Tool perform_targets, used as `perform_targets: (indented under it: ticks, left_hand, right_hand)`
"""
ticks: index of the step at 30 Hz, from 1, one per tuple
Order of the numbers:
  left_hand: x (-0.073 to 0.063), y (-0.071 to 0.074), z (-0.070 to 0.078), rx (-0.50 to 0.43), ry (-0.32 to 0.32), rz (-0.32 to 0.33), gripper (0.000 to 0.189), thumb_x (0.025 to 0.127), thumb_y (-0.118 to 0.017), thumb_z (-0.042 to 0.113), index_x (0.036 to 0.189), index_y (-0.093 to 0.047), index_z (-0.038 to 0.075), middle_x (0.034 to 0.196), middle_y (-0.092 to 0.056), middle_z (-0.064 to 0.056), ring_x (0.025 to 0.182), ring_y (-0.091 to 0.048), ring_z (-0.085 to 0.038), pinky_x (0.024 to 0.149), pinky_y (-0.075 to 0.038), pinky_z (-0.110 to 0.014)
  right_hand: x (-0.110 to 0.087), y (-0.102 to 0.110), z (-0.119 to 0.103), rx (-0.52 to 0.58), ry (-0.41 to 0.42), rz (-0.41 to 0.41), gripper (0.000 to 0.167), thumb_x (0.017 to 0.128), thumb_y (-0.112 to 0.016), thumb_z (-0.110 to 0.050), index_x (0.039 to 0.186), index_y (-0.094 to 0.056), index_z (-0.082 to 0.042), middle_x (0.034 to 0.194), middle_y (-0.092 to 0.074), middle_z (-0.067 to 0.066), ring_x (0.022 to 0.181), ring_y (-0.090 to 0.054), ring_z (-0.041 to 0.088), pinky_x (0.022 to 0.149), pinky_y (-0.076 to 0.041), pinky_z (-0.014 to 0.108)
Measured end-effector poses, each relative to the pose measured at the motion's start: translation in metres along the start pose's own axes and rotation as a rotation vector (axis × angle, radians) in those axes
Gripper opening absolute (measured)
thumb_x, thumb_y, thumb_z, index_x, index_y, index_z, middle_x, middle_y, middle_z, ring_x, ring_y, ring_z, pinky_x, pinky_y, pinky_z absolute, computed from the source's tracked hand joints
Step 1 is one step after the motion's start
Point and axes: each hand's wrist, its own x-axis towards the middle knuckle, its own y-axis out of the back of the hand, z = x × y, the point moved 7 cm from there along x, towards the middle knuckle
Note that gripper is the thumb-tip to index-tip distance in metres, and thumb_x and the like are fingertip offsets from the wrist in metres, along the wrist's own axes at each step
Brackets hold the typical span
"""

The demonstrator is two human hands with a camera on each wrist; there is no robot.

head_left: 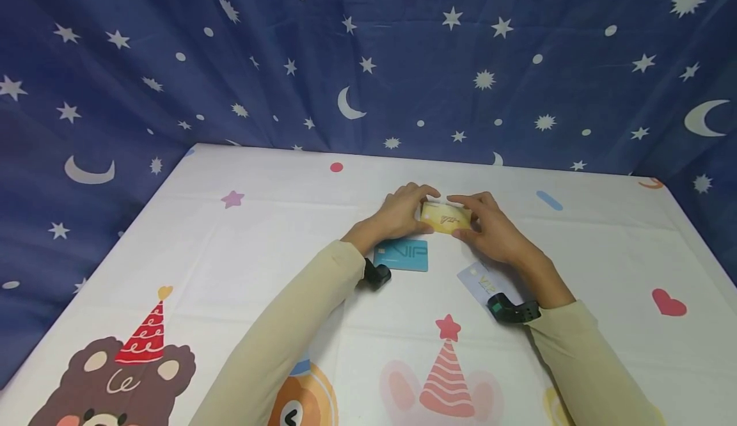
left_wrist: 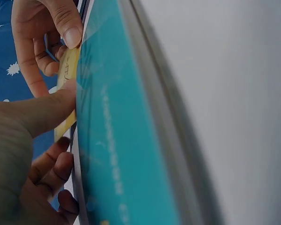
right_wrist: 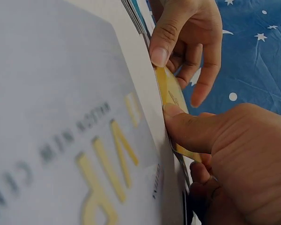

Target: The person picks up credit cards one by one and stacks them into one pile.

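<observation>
A yellow card (head_left: 446,217) with dark lettering sits between my two hands, toward the back of the table. The left hand (head_left: 402,210) holds its left end, thumb at the near edge and index finger reaching over the far side. At the right end my right hand (head_left: 488,226) grips it likewise, its thumb (right_wrist: 192,129) on the near edge in the right wrist view. A teal VIP card (head_left: 403,255) lies flat beneath the left wrist. Partly hidden under the right wrist is a pale grey VIP card (head_left: 480,280) with gold letters. The far fingers are partly covered.
The white tablecloth (head_left: 259,253) carries printed shapes, a bear and party hats. A dark blue curtain (head_left: 403,61) with stars and moons hangs behind the table's far edge. Each wrist wears a small black camera (head_left: 377,274).
</observation>
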Motion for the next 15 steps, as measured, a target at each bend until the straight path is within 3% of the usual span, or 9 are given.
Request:
perform_targets:
  ticks: [6,15]
  left_hand:
    - [-0.0015,0.0021,0.005,0.023,-0.045,0.004,0.065,0.082,-0.077,0.026,0.139,-0.046,0.021,0.124,-0.051,-0.001,0.115,-0.046,-0.018,0.091,-0.036,-0.044]
    - [-0.0073,0.009,0.0055,0.017,-0.077,0.063,0.07,0.079,-0.079,0.026,0.14,-0.045,0.018,0.122,-0.056,0.001,0.114,-0.049,-0.016,0.098,-0.037,-0.038]
  right_hand:
    - [-0.0005,0.0006,0.0005,0.005,0.005,0.018,0.062,0.087,-0.07,-0.009,0.143,-0.042,-0.011,0.12,-0.036,0.018,0.1,-0.043,0.03,0.081,-0.04,0.042]
    - [-0.0019,0.0006,0.0028,0.003,0.027,0.001,0.06,0.088,-0.069,-0.011,0.142,-0.043,-0.01,0.121,-0.037,0.019,0.099,-0.045,0.031,0.079,-0.041,0.042]
